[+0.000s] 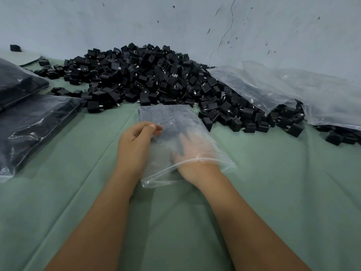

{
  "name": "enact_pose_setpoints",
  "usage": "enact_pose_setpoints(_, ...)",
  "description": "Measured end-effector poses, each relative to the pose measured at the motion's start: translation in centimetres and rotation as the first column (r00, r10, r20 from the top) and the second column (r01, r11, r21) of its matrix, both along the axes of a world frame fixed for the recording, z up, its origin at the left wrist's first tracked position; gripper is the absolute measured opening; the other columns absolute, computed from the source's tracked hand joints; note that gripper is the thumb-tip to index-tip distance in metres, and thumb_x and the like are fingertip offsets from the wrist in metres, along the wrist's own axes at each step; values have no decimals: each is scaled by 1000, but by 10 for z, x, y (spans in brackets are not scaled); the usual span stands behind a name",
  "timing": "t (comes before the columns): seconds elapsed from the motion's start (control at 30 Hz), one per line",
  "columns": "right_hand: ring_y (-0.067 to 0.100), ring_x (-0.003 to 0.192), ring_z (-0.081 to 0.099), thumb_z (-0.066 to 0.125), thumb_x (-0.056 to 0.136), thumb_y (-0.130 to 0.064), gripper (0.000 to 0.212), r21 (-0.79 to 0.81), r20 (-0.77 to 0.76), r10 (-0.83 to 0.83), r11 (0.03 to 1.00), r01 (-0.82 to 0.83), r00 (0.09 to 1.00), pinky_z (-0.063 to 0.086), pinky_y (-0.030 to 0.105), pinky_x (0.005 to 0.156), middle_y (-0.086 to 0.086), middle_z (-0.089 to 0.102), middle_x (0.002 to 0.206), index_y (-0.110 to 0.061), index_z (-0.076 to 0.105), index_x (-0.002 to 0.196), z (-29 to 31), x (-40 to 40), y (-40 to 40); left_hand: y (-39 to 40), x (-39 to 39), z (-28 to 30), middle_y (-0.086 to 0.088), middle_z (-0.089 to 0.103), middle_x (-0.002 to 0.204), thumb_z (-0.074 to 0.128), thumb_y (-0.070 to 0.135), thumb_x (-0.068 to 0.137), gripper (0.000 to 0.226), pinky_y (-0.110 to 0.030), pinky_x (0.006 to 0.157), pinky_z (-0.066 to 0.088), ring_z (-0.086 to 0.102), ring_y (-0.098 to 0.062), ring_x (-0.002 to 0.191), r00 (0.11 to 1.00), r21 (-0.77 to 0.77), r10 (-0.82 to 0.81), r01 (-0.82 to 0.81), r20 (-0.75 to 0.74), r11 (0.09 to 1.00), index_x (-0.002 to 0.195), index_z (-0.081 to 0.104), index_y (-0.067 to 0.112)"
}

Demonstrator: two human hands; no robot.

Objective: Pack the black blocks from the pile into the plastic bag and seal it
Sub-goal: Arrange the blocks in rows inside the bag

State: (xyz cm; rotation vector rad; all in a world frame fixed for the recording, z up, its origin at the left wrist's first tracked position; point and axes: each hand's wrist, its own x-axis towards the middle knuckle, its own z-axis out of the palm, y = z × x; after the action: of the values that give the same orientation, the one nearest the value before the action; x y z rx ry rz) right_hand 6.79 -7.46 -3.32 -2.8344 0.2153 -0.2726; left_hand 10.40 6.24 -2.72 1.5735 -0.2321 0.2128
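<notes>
1. The plastic bag (pixel 166 122) lies flat on the green cloth (pixel 273 192) covering the table, its closed end touching the near foot of the pile of black blocks (pixel 148 75) and its mouth turned toward the person. That placing likely keeps the reach from pile to bag short.
2. The left hand (pixel 136 145) sits at the bag's left edge. Its fingers (pixel 154 127) are curled, with the thumb pressed against them, pinching the upper sheet of plastic, apparently to lift it and keep the bag from sliding.
3. The right hand (pixel 192 151) is inside the bag, past the zip strip at the mouth up to the wrist. Seen through the plastic, its fingers look straight and slightly spread, holding nothing that can be made out. The pose suggests it is parting the two sheets to open up room.
4. No blocks can be seen in the bag, so packing seems to be just starting, and sealing is still to do.
5. Left of the pile lie filled dark bags (pixel 29 124). Right of the pile, clear bags (pixel 293 89) are draped over some blocks against the wall (pixel 175 20).
</notes>
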Motion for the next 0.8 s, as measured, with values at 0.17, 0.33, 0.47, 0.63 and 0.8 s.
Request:
enact_pose_setpoints(0.17, 28, 114, 52, 39, 96, -30, 26, -117, -84, 65, 990, -75, 994, 40, 37, 95, 4, 53, 127, -22, 54, 115, 11, -16, 10, -5, -7, 1, 16, 73, 101, 55, 8, 95, 27, -3, 80, 42, 63, 5, 99, 968, 155, -251, 245, 16, 957, 98, 75, 26)
enact_pose_setpoints(0.33, 26, 85, 58, 40, 93, -31, 18, -140, -37, 237, 961, -240, 971, 32, 29, 63, 4, 64, 90, -24, 51, 80, 35, -50, 11, -5, -6, -3, 14, 74, 93, 63, 18, 91, 17, -22, 85, 51, 65, 2, 90, 965, 447, -255, 254, -60, 857, 96, 77, 26)
enact_pose_setpoints(0.47, 20, 53, 35, 38, 81, -28, 21, -166, 544, 73, 986, 22, 836, 18, 26, 44, 0, 43, 55, -19, 49, 66, 52, -60, 7, -4, -6, -3, 14, 73, 103, 72, 23, 85, 19, -32, 93, 52, 65, -2, 99, 958, 572, -279, 265, -64, 777, 102, 75, 31)
enact_pose_setpoints(0.63, 16, 90, 53, 47, 85, -18, 20, 386, 439, -261, 919, 82, 860, 44, 32, 69, -8, 53, 91, -26, 65, 89, 43, -17, -45, -3, -6, -3, 14, 69, 108, 75, 25, 83, 21, -29, 95, 48, 61, -4, 103, 969, 616, -242, 220, -48, 756, 101, 73, 35)
enact_pose_setpoints(0.8, 17, 137, 22, 54, 89, -34, 46, 565, 75, -142, 822, 75, 987, 22, 34, 108, -5, 30, 145, -54, 49, 130, 16, 15, -74, -4, -4, -4, 13, 68, 109, 75, 24, 83, 25, -23, 91, 46, 60, -5, 103, 969, 641, -248, 201, -17, 740, 106, 73, 31)
